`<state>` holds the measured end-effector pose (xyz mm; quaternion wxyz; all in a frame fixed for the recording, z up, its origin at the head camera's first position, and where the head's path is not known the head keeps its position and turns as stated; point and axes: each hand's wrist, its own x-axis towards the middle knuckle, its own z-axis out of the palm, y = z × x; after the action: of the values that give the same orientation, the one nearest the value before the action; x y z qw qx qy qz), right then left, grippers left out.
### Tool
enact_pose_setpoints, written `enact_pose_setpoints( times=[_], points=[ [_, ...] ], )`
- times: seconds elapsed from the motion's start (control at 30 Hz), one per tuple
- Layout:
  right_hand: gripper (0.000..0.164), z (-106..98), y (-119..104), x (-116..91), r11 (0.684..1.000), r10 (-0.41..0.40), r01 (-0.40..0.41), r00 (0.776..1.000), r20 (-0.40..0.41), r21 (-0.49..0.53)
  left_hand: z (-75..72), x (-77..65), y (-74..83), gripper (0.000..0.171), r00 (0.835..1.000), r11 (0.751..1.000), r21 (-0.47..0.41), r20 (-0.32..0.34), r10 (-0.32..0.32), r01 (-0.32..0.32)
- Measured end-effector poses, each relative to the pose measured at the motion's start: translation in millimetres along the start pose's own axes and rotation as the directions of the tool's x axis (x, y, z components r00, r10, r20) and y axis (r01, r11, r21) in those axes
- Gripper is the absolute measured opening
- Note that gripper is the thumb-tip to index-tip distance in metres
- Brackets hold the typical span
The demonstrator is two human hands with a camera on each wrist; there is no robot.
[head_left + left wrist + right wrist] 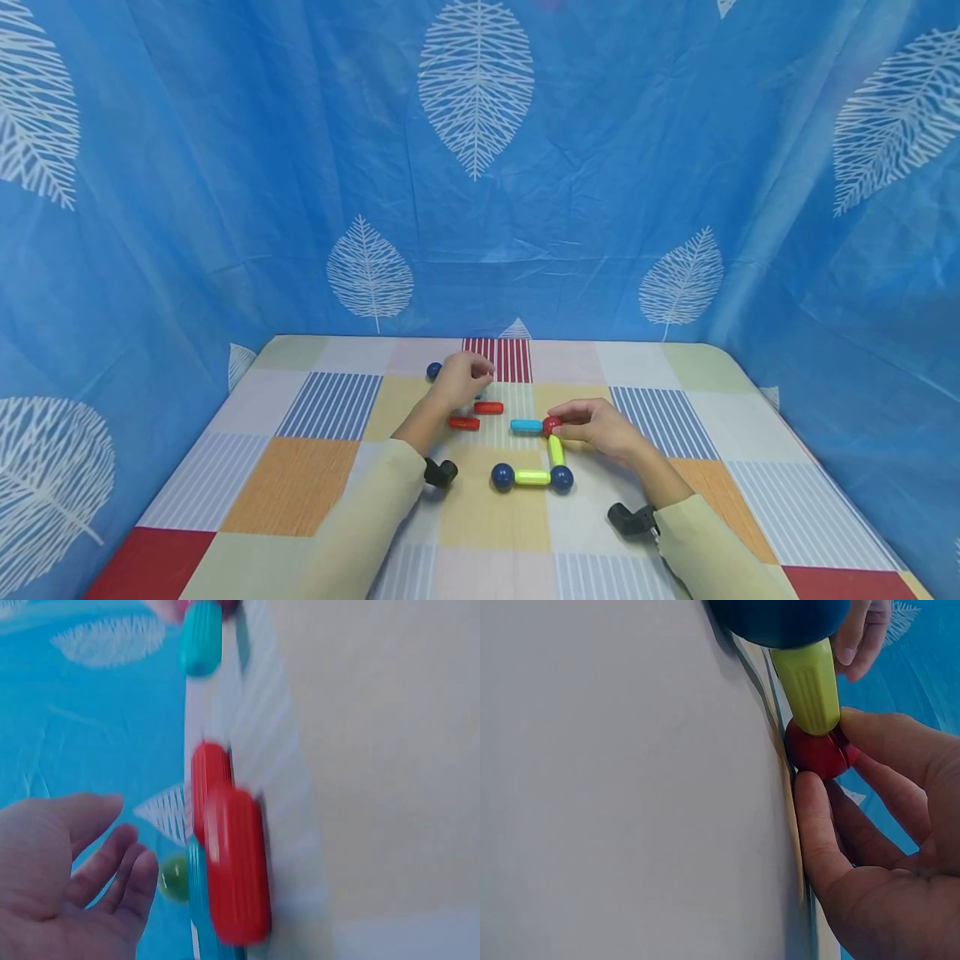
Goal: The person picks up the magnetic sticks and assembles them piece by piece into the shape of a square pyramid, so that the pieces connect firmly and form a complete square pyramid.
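Note:
My right hand [600,425] pinches a red ball [817,754] between thumb and fingers. A light blue rod [527,426] and a yellow-green rod [556,451] meet at that ball. The latter runs to a dark blue ball [561,478], then another yellow-green rod [532,477] and a second dark blue ball [502,477]. My left hand [461,381] hovers farther back with loosely bent fingers, nothing seen between them. Just in front of it lie two red rods [488,407]. The left wrist view also has a blue rod [197,889] and a green ball [174,879] near the fingers.
Behind the left hand, one more dark blue ball [433,371] sits on the table. A patchwork-patterned cloth [300,483] covers the tabletop. Blue sheets with white leaf prints [480,250] hang at the back and both sides.

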<state>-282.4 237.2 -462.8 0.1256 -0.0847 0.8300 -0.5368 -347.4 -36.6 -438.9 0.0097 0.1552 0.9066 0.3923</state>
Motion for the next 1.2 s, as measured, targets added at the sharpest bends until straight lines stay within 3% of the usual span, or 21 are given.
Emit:
enact_pose_setpoints(
  times=[0.13, 0.27, 0.53, 0.77, 1.2],
  points=[
    [0.039, 0.0, -0.1, 0.2, 1.000, 0.004, -0.004, 1.000, -0.001, -0.002, -5.1, 7.4, -5.8, 0.024, 0.997, 0.991, 0.128, -0.075, -0.032, 0.042],
    [0.039, 0.0, 1.0, 0.7, 1.000, 0.007, -0.007, 1.000, -0.002, -0.005, -5.2, 12.6, -7.4, 0.029, 0.993, 0.971, 0.230, -0.106, -0.048, 0.072],
    [0.038, -0.3, 2.3, 1.0, 1.000, -0.004, 0.004, 1.000, -0.001, 0.000, -3.9, 18.7, -7.7, 0.037, 0.991, 0.951, 0.281, -0.044, -0.122, 0.130],
    [0.039, -0.7, 3.2, 1.6, 1.000, 0.003, -0.003, 1.000, -0.008, -0.004, -1.5, 20.1, -11.3, 0.036, 0.992, 0.967, 0.220, -0.010, -0.125, 0.124],
    [0.039, -0.8, 3.0, 1.5, 1.000, 0.002, -0.002, 1.000, -0.006, -0.002, 2.1, 19.1, -20.6, 0.035, 0.988, 0.987, 0.069, -0.060, -0.139, 0.143]
  ],
)
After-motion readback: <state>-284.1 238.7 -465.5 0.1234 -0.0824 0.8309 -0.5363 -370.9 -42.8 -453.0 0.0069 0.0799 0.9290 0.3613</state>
